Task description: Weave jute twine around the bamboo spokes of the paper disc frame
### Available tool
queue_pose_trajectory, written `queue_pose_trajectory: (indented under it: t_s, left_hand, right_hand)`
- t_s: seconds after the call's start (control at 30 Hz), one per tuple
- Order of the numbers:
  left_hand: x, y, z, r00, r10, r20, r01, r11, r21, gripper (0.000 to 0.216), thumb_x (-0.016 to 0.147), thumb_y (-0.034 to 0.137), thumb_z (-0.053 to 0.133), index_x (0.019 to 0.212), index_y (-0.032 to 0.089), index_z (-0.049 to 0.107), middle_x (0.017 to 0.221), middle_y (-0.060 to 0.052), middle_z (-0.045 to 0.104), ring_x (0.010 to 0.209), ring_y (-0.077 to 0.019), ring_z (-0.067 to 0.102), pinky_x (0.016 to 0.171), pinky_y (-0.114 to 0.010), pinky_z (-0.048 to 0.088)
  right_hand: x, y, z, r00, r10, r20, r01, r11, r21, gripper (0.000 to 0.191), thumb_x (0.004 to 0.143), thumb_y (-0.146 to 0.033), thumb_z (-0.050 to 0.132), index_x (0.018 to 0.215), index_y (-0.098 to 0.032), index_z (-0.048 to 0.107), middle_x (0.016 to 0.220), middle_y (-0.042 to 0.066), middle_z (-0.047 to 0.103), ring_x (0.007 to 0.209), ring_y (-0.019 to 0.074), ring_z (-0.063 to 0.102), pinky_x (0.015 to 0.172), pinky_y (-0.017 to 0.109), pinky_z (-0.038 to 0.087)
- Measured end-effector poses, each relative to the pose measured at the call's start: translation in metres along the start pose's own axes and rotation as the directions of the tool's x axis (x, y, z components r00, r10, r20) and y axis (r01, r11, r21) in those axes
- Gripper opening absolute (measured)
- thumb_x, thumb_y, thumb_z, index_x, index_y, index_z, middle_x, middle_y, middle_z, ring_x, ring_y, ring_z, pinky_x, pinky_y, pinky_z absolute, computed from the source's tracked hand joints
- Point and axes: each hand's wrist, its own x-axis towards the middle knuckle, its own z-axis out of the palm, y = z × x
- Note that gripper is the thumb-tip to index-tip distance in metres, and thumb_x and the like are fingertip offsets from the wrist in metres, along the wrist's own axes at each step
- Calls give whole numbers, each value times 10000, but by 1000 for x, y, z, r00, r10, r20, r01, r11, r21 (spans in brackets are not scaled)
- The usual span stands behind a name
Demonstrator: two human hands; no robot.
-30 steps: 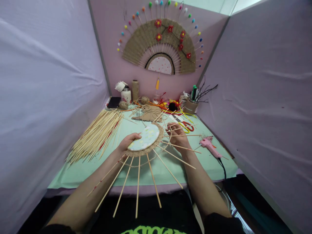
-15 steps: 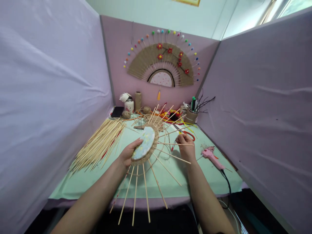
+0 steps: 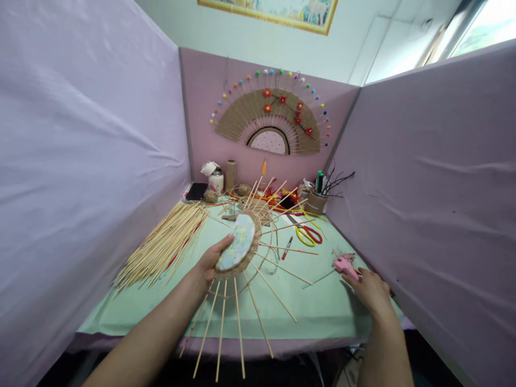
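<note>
My left hand [image 3: 210,259] grips a half-round fan base [image 3: 238,242] at its straight edge, thumb on the pale blue, yellow-dotted face. Twine is woven round its curved rim, and thin wooden sticks [image 3: 275,292] fan out from it to the right and toward me. Over on the right, my right hand [image 3: 368,287] is at the handle of a pink hot glue gun [image 3: 345,266]. Its thumb and fingers are apart on either side of the handle, and the gun lies on the table. A loose length of twine [image 3: 264,260] trails behind the sticks.
Many loose sticks [image 3: 165,247] lie at the left. Scissors [image 3: 308,234] and a red-and-white pen [image 3: 287,248] lie right of the fan base. Along the back stand a jar [image 3: 216,181], a twine spool [image 3: 230,174] and a pot [image 3: 316,203] with twigs. A finished fan [image 3: 242,105] hangs on the partition.
My right hand has left the stick ends near the scissors and moved right and toward me to the glue gun. My left hand still holds the fan base. The view has tilted up slightly.
</note>
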Motion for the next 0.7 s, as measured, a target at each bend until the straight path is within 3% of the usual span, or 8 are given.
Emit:
queue_pose_trajectory:
  t_s: [0.27,0.37,0.47,0.57,0.7]
  left_hand:
    - [2,0,-7,999,23,-45,-22,1000,18,563,902,227,553,1414,58,390,977,-141,742,873,-212,724,849,-294,546]
    - [2,0,-6,1000,26,-17,-26,1000,18,562,881,224,588,1396,73,423,1006,-141,736,874,-210,724,824,-281,554]
    - [4,-2,-7,999,39,-26,-38,999,19,533,887,228,581,1375,66,445,1007,-144,736,867,-211,725,835,-291,553]
    - [5,-4,-8,999,48,-5,-48,998,37,508,892,244,578,1354,63,467,1001,-143,739,869,-211,725,844,-295,550]
    - [5,-8,-3,993,78,90,-85,993,85,499,861,227,627,1318,67,504,1015,-144,735,868,-203,723,798,-263,550]
  right_hand:
    - [-5,-13,4,991,123,-43,-120,990,74,589,834,-510,452,1234,-116,630,1187,255,592,1122,412,558,853,484,462]
    - [-1,-8,0,992,77,-99,-62,988,138,562,826,-452,430,1148,-59,669,1083,271,636,1059,418,591,871,500,453]
    - [1,-4,-10,984,17,-178,49,932,360,541,800,-491,439,1002,-69,711,927,234,686,943,392,634,807,479,484]
    - [-6,-11,-26,986,13,-166,106,719,687,550,758,-618,498,933,-145,717,821,147,702,791,317,653,676,413,518]
    - [-30,-45,-49,997,33,-75,66,230,971,535,653,-660,651,912,-196,708,858,76,709,694,201,644,563,299,526]
